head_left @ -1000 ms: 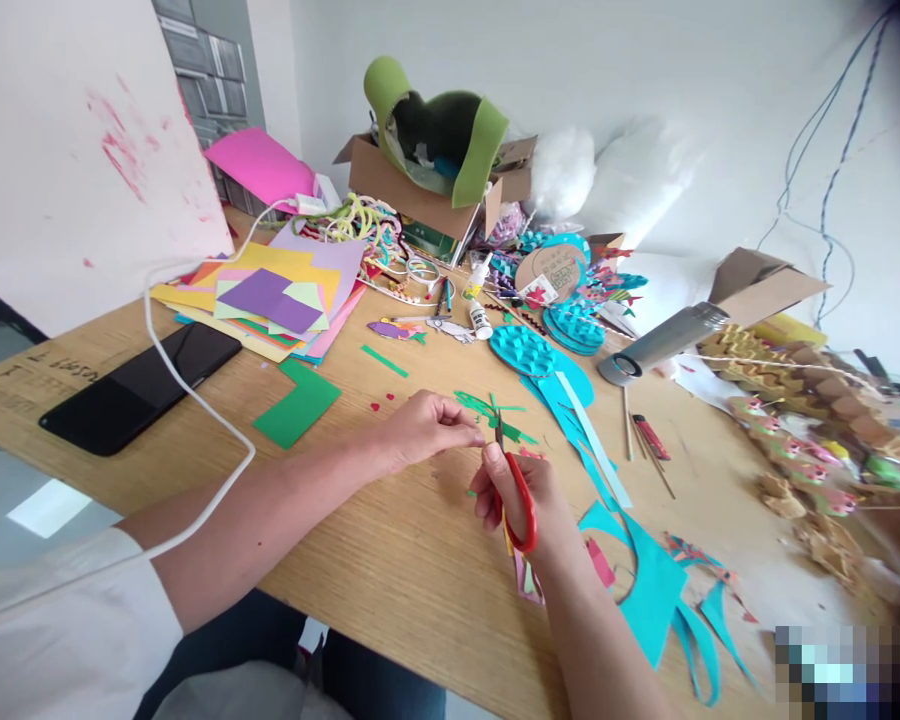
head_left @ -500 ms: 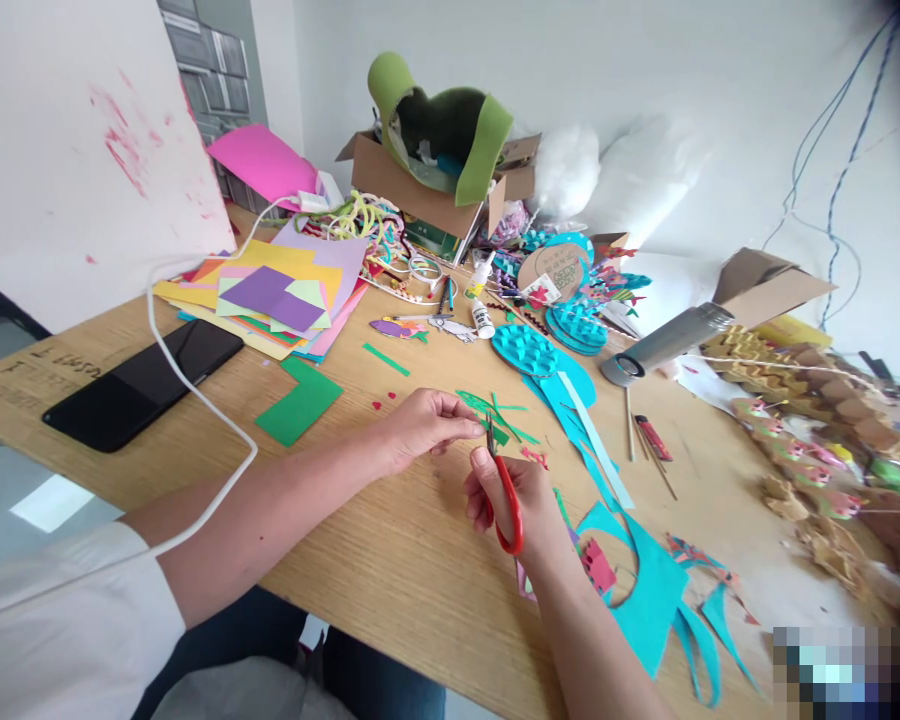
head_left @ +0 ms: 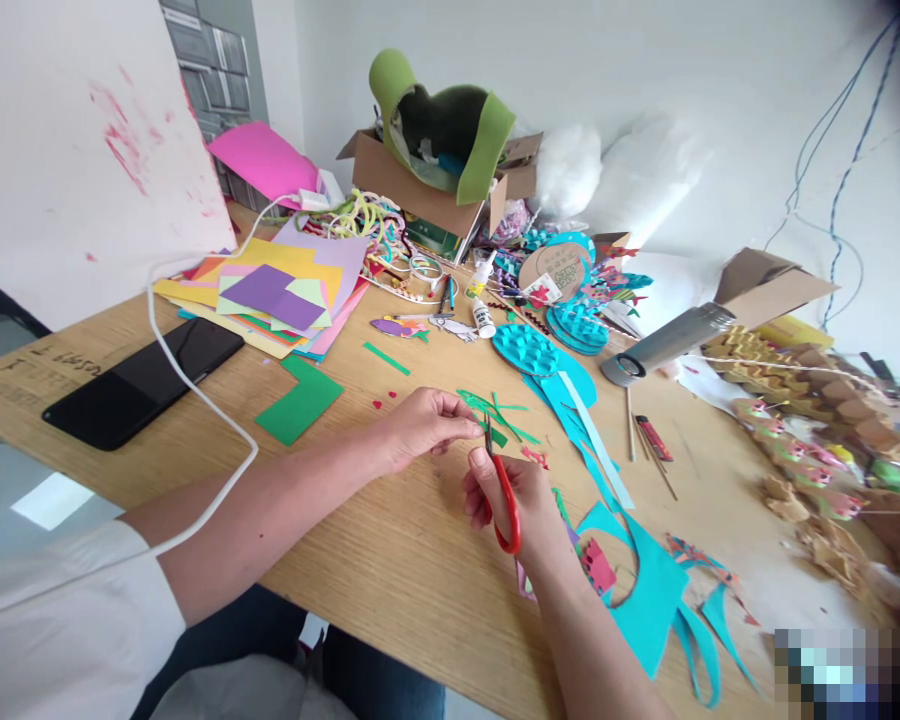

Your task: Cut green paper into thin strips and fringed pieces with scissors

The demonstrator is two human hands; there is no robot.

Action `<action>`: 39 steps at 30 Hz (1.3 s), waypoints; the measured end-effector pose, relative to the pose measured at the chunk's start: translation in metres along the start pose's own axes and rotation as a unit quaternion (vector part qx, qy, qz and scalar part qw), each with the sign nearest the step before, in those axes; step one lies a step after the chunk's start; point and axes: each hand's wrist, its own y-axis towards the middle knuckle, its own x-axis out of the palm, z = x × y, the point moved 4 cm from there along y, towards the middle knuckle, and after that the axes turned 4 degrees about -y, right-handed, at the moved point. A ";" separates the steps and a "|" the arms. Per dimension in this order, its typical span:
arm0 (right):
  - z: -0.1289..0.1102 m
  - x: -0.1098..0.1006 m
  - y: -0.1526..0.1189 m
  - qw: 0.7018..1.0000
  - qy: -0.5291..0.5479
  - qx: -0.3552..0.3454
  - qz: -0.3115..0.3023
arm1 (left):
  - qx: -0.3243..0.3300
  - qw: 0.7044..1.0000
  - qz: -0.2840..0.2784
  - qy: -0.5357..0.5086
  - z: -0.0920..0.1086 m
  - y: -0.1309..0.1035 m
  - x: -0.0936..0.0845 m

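Observation:
Red-handled scissors (head_left: pixel 508 510) are in my right hand (head_left: pixel 514 495), its thumb and fingers around the handles and the blades pointing away from me. Just left of the blade tips, my left hand (head_left: pixel 431 428) is closed in a pinch; whatever lies between its fingertips is too small to make out. Thin green paper strips (head_left: pixel 499 408) lie on the table right behind both hands. A small red paper scrap (head_left: pixel 536 457) is beside the right hand. Farther left lie two tiny red pieces (head_left: pixel 378 404) and a larger green sheet (head_left: pixel 300 400).
A black phone (head_left: pixel 142 385) and a stack of coloured paper (head_left: pixel 270 285) are on the left, with a white cable (head_left: pixel 195 390) crossing over my left arm. Blue felt offcuts (head_left: pixel 649 590), a metal flask (head_left: pixel 667 343) and a red cutter (head_left: pixel 654 438) lie on the right. Glue bottles (head_left: pixel 483 318) stand behind.
The scissor blades look slightly closer together. Both hands have stayed in nearly the same place.

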 end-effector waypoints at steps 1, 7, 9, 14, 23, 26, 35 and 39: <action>0.000 0.000 0.000 1.000 -0.001 0.003 0.000 | 0.000 1.000 -0.001 0.002 0.000 0.000 0.000; -0.002 0.000 -0.002 1.000 0.000 0.021 0.006 | -0.007 1.000 0.017 -0.013 0.000 0.001 -0.002; -0.002 0.000 -0.003 1.000 0.002 0.022 0.014 | -0.008 1.000 0.017 -0.019 0.000 0.001 -0.002; -0.003 0.001 -0.003 1.000 0.004 0.017 0.012 | -0.013 1.000 0.007 -0.018 -0.001 0.001 -0.001; -0.004 0.001 -0.002 1.000 -0.009 -0.003 0.009 | -0.010 1.000 0.003 -0.013 -0.004 0.002 -0.002; -0.003 0.001 -0.001 1.000 -0.022 -0.017 0.011 | -0.010 1.000 0.001 -0.007 -0.004 0.002 -0.002; -0.004 0.000 -0.003 1.000 -0.017 0.003 0.024 | -0.014 1.000 0.006 -0.013 -0.004 0.002 -0.002; -0.003 0.000 -0.003 1.000 -0.012 0.010 0.025 | -0.011 1.000 0.015 -0.024 -0.003 0.002 -0.002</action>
